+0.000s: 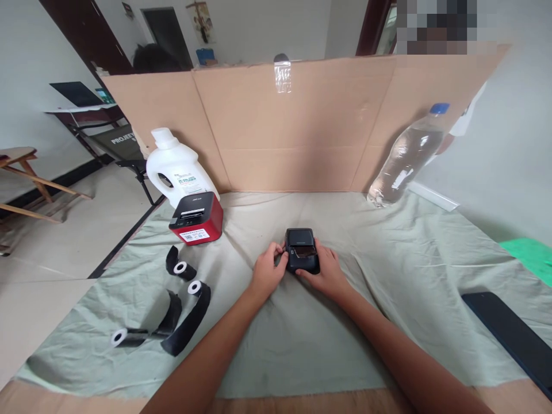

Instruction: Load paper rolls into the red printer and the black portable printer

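Observation:
A small black portable receipt printer (302,265) sits on the cloth in front of me, its dark top facing up. A brownish strip shows in the opening across its middle; whether this is paper I cannot tell. My right hand (328,272) is wrapped round the printer's right side, with the thumb at its lower edge. On the opposite side, my left hand (269,268) is closed with thumb and fingertips pressed against the printer's left edge. Part of the printer's sides is hidden by my fingers.
Three black paper rolls with white ends, an upper one (184,270), a middle one (190,322) and a lower one (133,337), lie left, partly unwound. Behind them stand a red-black printer (211,221) and white jug (181,164). Cardboard (297,126), a water bottle (407,158) and phone (509,339) surround.

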### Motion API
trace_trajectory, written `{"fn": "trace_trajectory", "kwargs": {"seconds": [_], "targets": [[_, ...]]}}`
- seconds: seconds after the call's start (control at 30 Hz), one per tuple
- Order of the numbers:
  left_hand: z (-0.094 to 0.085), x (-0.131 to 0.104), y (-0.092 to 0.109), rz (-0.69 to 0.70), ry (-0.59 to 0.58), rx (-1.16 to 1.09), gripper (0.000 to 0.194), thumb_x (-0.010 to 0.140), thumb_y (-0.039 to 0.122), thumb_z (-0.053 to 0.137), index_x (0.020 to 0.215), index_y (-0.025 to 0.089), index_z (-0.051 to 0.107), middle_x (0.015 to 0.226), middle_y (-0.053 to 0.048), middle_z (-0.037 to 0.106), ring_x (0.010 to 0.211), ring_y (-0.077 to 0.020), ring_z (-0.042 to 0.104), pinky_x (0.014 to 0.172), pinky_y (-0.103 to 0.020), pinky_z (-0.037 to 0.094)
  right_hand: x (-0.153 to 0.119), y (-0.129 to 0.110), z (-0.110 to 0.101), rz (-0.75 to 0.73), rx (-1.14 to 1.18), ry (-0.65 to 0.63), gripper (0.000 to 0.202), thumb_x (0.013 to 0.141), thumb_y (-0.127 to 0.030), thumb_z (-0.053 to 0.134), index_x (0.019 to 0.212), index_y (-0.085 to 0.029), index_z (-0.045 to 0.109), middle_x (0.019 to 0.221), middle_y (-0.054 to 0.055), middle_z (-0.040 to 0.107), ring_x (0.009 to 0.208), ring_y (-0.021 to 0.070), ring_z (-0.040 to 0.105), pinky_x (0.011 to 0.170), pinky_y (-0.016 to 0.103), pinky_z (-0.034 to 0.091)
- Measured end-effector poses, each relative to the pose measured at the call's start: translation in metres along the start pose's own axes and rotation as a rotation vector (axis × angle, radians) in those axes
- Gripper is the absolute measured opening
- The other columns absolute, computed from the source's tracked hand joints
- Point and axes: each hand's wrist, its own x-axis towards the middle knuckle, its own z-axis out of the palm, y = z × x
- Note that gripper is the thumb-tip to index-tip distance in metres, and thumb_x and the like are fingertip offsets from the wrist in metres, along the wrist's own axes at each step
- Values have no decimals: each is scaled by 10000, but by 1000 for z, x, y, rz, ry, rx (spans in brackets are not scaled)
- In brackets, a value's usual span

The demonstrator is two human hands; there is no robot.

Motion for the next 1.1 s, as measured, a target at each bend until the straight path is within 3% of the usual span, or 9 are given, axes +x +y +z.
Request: {"fn": "trace_trajectory", "kwargs": {"seconds": [0.07, 0.17, 0.37, 0.47, 0.57, 0.7, 0.8, 0.93, 1.1], "targets": [[3, -2, 1, -24, 17, -11, 185, 904, 384, 566, 933, 242, 451, 1020, -49, 708, 973, -221, 673, 839, -321, 485, 0, 2, -2, 25, 90, 31, 732, 855, -512, 586, 1497, -202, 422, 1420, 156, 577, 1318, 334, 533, 1105, 538, 385], [5, -2, 0, -31, -11, 2, 279, 860, 419, 634, 938, 244, 431, 1080, -64, 691, 1017, -237, 655, 866, -342, 475, 0, 4, -6, 71, 236, 58, 514, 969, -422, 394, 1422, -227, 540, 1445, 104, 571, 1344, 257, 525, 1145, 487, 388], [4, 0, -4, -27, -9, 51, 298, 848, 448, 622, 882, 243, 409, 901, -3, 632, 869, -204, 610, 771, -302, 437, 15, 3, -14, 81, 263, 41, 484, 980, -398, 371, 1411, -308, 570, 1462, 22, 561, 1384, 235, 488, 1184, 501, 364], [4, 0, -4, -28, -9, 62, 317, 842, 454, 620, 844, 242, 385, 845, 13, 595, 824, -195, 587, 738, -291, 420, 37, 7, -16, 116, 304, 25, 522, 973, -404, 377, 1451, -261, 533, 1503, 37, 517, 1397, 232, 480, 1200, 487, 337], [3, 0, -4, -29, -11, 46, 342, 836, 469, 624, 826, 243, 368, 831, 16, 589, 816, -193, 585, 733, -288, 419, 65, 10, -17, 151, 303, 20, 526, 943, -387, 419, 1415, -218, 577, 1458, 66, 565, 1376, 250, 505, 1186, 494, 342], [1, 1, -1, -28, -8, 1, 351, 824, 443, 642, 814, 243, 354, 867, 10, 621, 858, -191, 606, 769, -286, 437, 93, 10, -20, 182, 260, 6, 490, 914, -335, 428, 1339, -226, 646, 1255, 74, 709, 1166, 268, 657, 1073, 507, 452], [0, 1, 0, -43, -15, 6, 350, 818, 439, 648, 812, 243, 358, 876, 8, 636, 857, -194, 613, 774, -292, 444, 98, 9, -28, 156, 144, -9, 428, 896, -321, 470, 1236, -226, 714, 1171, 84, 738, 906, 242, 709, 932, 444, 530], [0, 1, 0, -49, -18, -14, 342, 817, 427, 655, 820, 244, 367, 940, -13, 672, 901, -210, 638, 794, -309, 459, 102, 7, -35, 46, -78, -123, 263, 838, -300, 581, 968, -234, 800, 1166, 86, 709, 781, 195, 676, 826, 354, 537], [1, 1, -2, -34, -21, -60, 374, 820, 456, 672, 816, 245, 363, 1073, -43, 701, 1028, -235, 658, 822, -316, 473, 115, 3, -31, 78, -234, -439, 237, 714, -247, 715, 932, -243, 810, 828, 53, 721, 791, 244, 681, 759, 334, 526]]}}
